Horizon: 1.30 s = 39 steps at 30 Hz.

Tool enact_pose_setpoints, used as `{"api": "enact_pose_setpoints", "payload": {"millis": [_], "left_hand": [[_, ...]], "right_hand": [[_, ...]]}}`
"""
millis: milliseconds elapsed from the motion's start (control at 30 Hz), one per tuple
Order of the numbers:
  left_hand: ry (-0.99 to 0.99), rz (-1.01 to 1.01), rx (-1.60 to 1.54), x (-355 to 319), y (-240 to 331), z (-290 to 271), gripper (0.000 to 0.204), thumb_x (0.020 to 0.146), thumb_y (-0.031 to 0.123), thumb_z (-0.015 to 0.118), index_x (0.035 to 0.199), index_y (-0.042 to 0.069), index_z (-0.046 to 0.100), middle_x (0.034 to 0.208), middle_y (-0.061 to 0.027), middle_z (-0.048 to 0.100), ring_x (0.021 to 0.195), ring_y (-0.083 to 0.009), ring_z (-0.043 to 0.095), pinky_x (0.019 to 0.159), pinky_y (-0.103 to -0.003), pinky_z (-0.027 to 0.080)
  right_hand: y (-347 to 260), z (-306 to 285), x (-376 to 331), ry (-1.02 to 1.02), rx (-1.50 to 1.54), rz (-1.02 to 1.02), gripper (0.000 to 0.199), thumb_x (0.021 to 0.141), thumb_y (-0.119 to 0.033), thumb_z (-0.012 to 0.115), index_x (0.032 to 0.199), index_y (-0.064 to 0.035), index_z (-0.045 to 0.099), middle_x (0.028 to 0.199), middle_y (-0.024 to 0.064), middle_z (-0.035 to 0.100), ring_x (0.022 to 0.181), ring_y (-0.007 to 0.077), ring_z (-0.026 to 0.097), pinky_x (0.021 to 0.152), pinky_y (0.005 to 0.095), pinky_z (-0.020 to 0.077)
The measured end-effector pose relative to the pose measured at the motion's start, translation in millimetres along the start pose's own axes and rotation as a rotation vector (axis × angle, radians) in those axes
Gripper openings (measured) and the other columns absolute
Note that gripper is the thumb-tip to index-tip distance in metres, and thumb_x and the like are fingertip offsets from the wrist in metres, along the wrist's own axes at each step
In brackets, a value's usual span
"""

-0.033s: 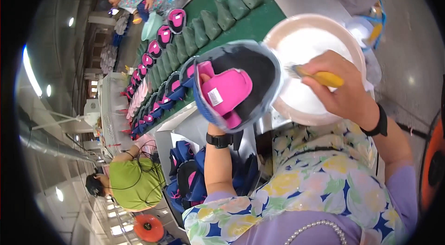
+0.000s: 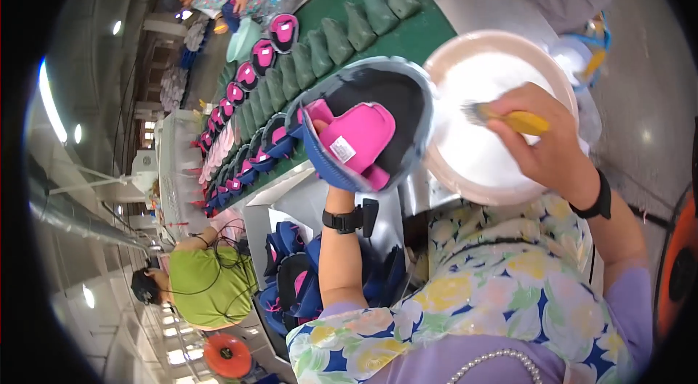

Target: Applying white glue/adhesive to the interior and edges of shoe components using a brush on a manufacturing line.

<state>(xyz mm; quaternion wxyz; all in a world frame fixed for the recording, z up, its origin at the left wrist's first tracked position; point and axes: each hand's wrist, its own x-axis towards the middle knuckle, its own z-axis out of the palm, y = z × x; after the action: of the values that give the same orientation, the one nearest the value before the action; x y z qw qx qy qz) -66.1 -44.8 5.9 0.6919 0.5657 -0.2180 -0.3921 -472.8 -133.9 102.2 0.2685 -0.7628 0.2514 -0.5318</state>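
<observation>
Over that round pale-pink basin (image 2: 502, 39), the right hand (image 2: 545, 143) is likely loading its gripped yellow-handled brush (image 2: 528, 122), the left hand (image 2: 339, 199) holding a blue-and-pink fabric shoe (image 2: 372, 130) for careful strokes.

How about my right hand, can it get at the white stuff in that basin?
Probably yes. Your right hand holds the yellow-handled brush over the pale basin, with nothing visible between the bristles and the white stuff; the blue shoe upper is off to the left.

Lit fairly brightly, partly by ceiling tube (image 2: 50, 104) at far left; washed out in white liquid (image 2: 465, 162); blurred at brush bristles (image 2: 475, 114); bent fisheye-style, fading to black at corners.
</observation>
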Motion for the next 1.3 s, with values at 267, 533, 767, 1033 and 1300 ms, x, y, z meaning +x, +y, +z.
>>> {"api": "enact_pose_setpoints", "payload": {"millis": [267, 533, 767, 1033, 1300], "left_hand": [[-0.101, -0.197, 0.222, 77.7, -25.3, -5.5, 0.032, 0.101, 0.013, 0.046, 0.133, 0.014, 0.044, 0.123, -0.0062, 0.06, 0.1, -0.0244, 0.066, 0.071, -0.04, 0.06], [0.294, -0.091, 1.178, 154.5, -28.7, -95.2, 0.071, 0.085, 0.006, 0.049, 0.152, 0.006, 0.027, 0.129, -0.0265, 0.058, 0.118, -0.0406, 0.059, 0.1, -0.046, 0.047], [0.316, 0.383, 1.737, 33.4, 127.7, -204.4, 0.075, 0.079, 0.037, 0.073, 0.14, 0.002, 0.046, 0.125, -0.0264, 0.061, 0.118, -0.0426, 0.057, 0.1, -0.046, 0.046], [0.081, -0.556, 1.101, -156.7, 159.6, -197.3, 0.097, 0.08, 0.072, 0.06, 0.147, 0.004, 0.042, 0.138, -0.022, 0.054, 0.131, -0.0279, 0.049, 0.11, -0.037, 0.034], [-0.265, -0.531, 1.803, -146.1, 87.5, -140.8, 0.079, 0.065, 0.027, 0.073, 0.138, 0.012, 0.049, 0.106, -0.0282, 0.067, 0.104, -0.0411, 0.064, 0.091, -0.042, 0.051]], "right_hand": [[33.4, -41.0, -24.4, -0.023, 0.003, 0.444, 0.007, 0.088, 0.0, 0.066, 0.094, -0.0009, 0.062, 0.092, 0.0063, 0.066, 0.085, 0.0146, 0.064, 0.076, 0.0268, 0.0492], [47.5, -36.1, -20.5, -0.164, 0.084, 0.589, 0.008, 0.093, -0.005, 0.064, 0.099, -0.0016, 0.062, 0.1, 0.0048, 0.064, 0.092, 0.012, 0.06, 0.084, 0.0248, 0.046], [58.0, -64.3, -25.4, -0.22, 0.083, 0.629, 0.017, 0.101, -0.016, 0.057, 0.109, -0.0012, 0.06, 0.11, 0.0036, 0.06, 0.1, 0.0101, 0.057, 0.088, 0.0229, 0.042], [44.8, -51.0, -31.2, -0.306, 0.099, 0.602, 0.014, 0.101, -0.014, 0.057, 0.108, -0.0019, 0.059, 0.106, 0.0038, 0.06, 0.095, 0.0101, 0.056, 0.086, 0.0231, 0.0418], [6.9, -29.0, -27.6, -0.286, 0.23, 0.597, 0.012, 0.096, -0.009, 0.063, 0.106, -0.0022, 0.059, 0.103, 0.0046, 0.063, 0.092, 0.0103, 0.057, 0.085, 0.0232, 0.0437]]}}
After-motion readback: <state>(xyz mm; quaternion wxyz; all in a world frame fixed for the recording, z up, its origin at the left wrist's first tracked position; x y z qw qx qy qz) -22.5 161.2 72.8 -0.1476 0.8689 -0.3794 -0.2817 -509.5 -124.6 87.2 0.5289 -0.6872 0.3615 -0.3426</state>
